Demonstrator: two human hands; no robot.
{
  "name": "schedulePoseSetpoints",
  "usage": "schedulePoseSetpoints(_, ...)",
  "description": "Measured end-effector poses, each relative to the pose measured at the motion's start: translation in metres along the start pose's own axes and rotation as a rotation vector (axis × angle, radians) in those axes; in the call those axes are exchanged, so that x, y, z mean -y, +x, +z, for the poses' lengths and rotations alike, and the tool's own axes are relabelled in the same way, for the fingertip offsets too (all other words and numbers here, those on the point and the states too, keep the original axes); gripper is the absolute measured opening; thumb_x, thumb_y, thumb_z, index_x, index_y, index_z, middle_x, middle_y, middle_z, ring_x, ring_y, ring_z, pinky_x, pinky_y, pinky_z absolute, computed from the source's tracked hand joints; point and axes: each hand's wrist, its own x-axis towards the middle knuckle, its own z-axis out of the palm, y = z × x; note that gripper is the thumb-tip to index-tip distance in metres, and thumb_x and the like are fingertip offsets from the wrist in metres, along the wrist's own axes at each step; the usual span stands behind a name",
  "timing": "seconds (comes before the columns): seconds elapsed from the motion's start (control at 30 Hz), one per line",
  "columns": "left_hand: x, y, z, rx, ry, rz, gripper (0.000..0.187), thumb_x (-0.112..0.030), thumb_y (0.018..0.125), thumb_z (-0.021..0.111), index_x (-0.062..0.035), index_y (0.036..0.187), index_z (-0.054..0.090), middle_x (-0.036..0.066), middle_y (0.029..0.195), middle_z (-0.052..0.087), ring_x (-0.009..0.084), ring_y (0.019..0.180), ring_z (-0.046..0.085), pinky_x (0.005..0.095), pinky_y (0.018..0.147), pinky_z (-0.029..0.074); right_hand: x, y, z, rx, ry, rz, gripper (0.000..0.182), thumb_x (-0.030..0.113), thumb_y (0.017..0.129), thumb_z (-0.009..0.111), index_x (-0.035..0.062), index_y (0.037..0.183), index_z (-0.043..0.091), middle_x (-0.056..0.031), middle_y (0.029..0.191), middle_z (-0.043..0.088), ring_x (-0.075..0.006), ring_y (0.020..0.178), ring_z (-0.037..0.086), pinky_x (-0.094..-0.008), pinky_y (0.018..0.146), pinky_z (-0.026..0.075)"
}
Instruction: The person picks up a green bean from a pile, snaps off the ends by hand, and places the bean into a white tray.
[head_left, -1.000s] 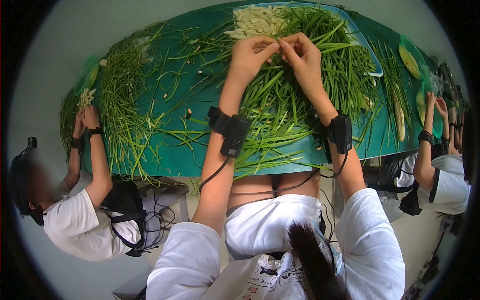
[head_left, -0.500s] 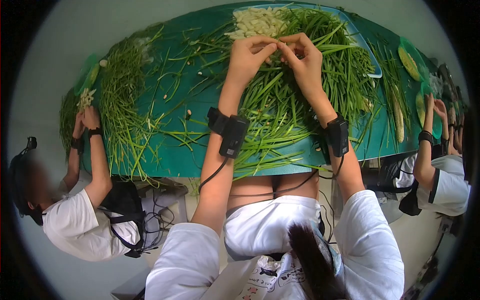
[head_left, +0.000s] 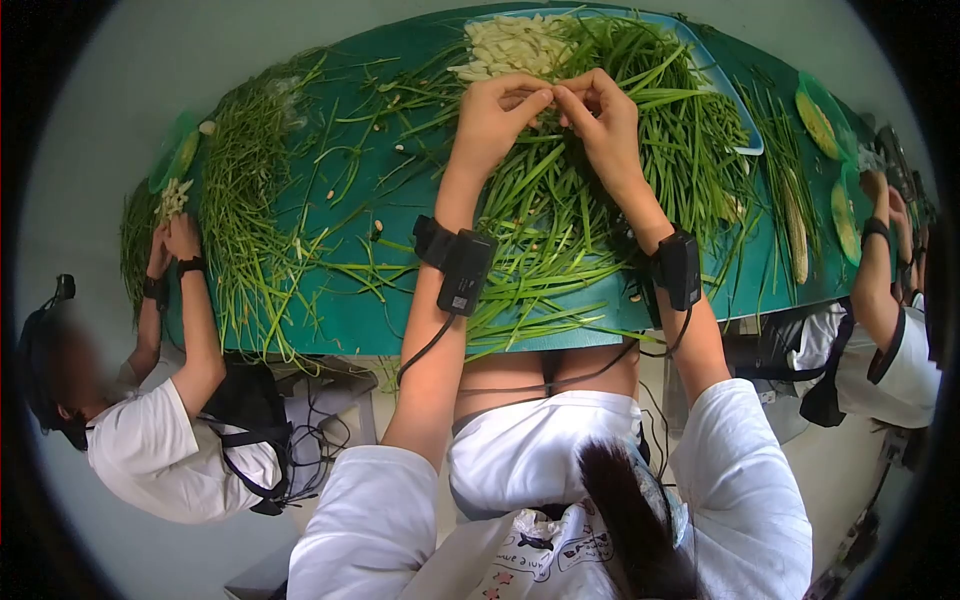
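My left hand (head_left: 497, 118) and my right hand (head_left: 605, 122) meet tip to tip above the heap of greens, fingers pinched. Whatever sits between the fingertips is too small and hidden to make out. Beneath and around them spread long thin green stalks (head_left: 560, 215), some hanging toward the table's front edge. Just beyond my left hand lies a pile of whitish pieces (head_left: 515, 45). Both this pile and part of the stalks rest on a light blue tray (head_left: 735, 95).
More stalks (head_left: 240, 190) lie to the left, near a co-worker's hands (head_left: 175, 240) with pale pieces. At right are a corn cob (head_left: 797, 240), green baskets (head_left: 822, 115) and another person's arms (head_left: 878, 240). Loose bits scatter on the green table (head_left: 370, 285). A cable (head_left: 520, 388) hangs between my wrist devices.
My fingertips stay together, with my right hand shifted very slightly left. The person on the right has moved their hands up and away from the nearer green basket.
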Motion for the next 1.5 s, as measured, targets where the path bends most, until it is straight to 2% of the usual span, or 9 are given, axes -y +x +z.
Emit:
schedulePoseSetpoints(0.43, -0.001, 0.0, 0.001, 0.011, 0.016, -0.027, 0.021, -0.018, 0.088, 0.066, 0.0001, 0.098, 0.068, 0.001, 0.082, 0.066, 0.0061, 0.07, 0.058, 0.0222, 0.062, 0.047, -0.002, 0.0, 0.0, 0.005, 0.005, 0.028, 0.014, 0.013, 0.091, 0.061, 0.0007, 0.087, 0.056, -0.0013, 0.067, 0.059, -0.0062, 0.061, 0.055, -0.0216, 0.053, 0.04)
schedulePoseSetpoints(0.73, -0.002, 0.0, -0.002, 0.058, 0.039, -0.06, 0.023, -0.021, 0.088, 0.066, -0.0011, 0.099, 0.067, 0.002, 0.085, 0.067, 0.0066, 0.075, 0.06, 0.0237, 0.066, 0.049, -0.001, 0.001, 0.0, 0.009, -0.003, 0.019, 0.016, 0.014, 0.092, 0.06, 0.0018, 0.085, 0.054, -0.0015, 0.065, 0.059, -0.0058, 0.057, 0.053, -0.0222, 0.051, 0.039)
schedulePoseSetpoints(0.83, -0.001, -0.001, 0.0, 0.038, 0.059, -0.072, 0.022, -0.02, 0.088, 0.066, -0.0019, 0.1, 0.066, 0.002, 0.085, 0.067, 0.0068, 0.075, 0.06, 0.024, 0.066, 0.049, 0.001, 0.0, 0.0, 0.01, -0.016, 0.019, 0.016, 0.015, 0.093, 0.059, 0.002, 0.087, 0.054, -0.0015, 0.064, 0.058, -0.0055, 0.057, 0.053, -0.0218, 0.05, 0.038)
schedulePoseSetpoints(0.9, 0.0, 0.0, 0.002, -0.024, 0.08, -0.003, 0.017, -0.013, 0.084, 0.067, 0.0013, 0.093, 0.067, 0.004, 0.077, 0.066, 0.01, 0.063, 0.06, 0.0242, 0.056, 0.047, 0.0, -0.001, 0.001, 0.013, -0.01, 0.016, 0.015, 0.016, 0.093, 0.059, 0.002, 0.088, 0.054, -0.0015, 0.063, 0.058, -0.0054, 0.057, 0.052, -0.0217, 0.05, 0.037)
schedulePoseSetpoints(1.03, 0.0, 0.002, 0.001, -0.066, -0.025, 0.008, 0.017, -0.012, 0.084, 0.066, 0.001, 0.094, 0.066, 0.005, 0.078, 0.066, 0.0102, 0.064, 0.06, 0.0248, 0.057, 0.048, -0.003, 0.0, 0.003, 0.021, -0.005, 0.018, 0.015, 0.016, 0.094, 0.056, 0.002, 0.091, 0.054, -0.0013, 0.062, 0.058, -0.0054, 0.055, 0.051, -0.0216, 0.049, 0.036)
schedulePoseSetpoints(1.1, 0.0, 0.002, -0.004, -0.053, 0.039, -0.052, 0.019, -0.016, 0.087, 0.065, -0.0006, 0.098, 0.065, 0.003, 0.084, 0.064, 0.0082, 0.073, 0.059, 0.0243, 0.065, 0.049, -0.001, 0.0, 0.001, 0.017, -0.003, 0.021, 0.015, 0.016, 0.095, 0.056, 0.0019, 0.091, 0.054, -0.0012, 0.062, 0.058, -0.0055, 0.054, 0.05, -0.0217, 0.049, 0.036)
schedulePoseSetpoints(1.4, -0.001, 0.003, -0.009, -0.199, 0.058, 0.02, 0.018, -0.015, 0.085, 0.068, 0.0001, 0.093, 0.066, 0.006, 0.079, 0.066, 0.0107, 0.065, 0.06, 0.025, 0.059, 0.048, -0.001, 0.003, -0.003, -0.051, 0.009, 0.013, 0.013, 0.015, 0.095, 0.055, 0.0017, 0.093, 0.054, -0.0019, 0.062, 0.059, -0.0053, 0.053, 0.05, -0.022, 0.049, 0.037)
schedulePoseSetpoints(1.5, 0.0, 0.003, -0.012, -0.178, 0.059, 0.019, 0.017, -0.015, 0.085, 0.068, 0.0005, 0.092, 0.066, 0.006, 0.08, 0.066, 0.0099, 0.065, 0.06, 0.0242, 0.06, 0.048, -0.001, 0.003, -0.005, -0.079, 0.037, 0.004, 0.012, 0.014, 0.094, 0.055, 0.0016, 0.095, 0.054, -0.0023, 0.064, 0.06, -0.0055, 0.054, 0.051, -0.0219, 0.049, 0.037)
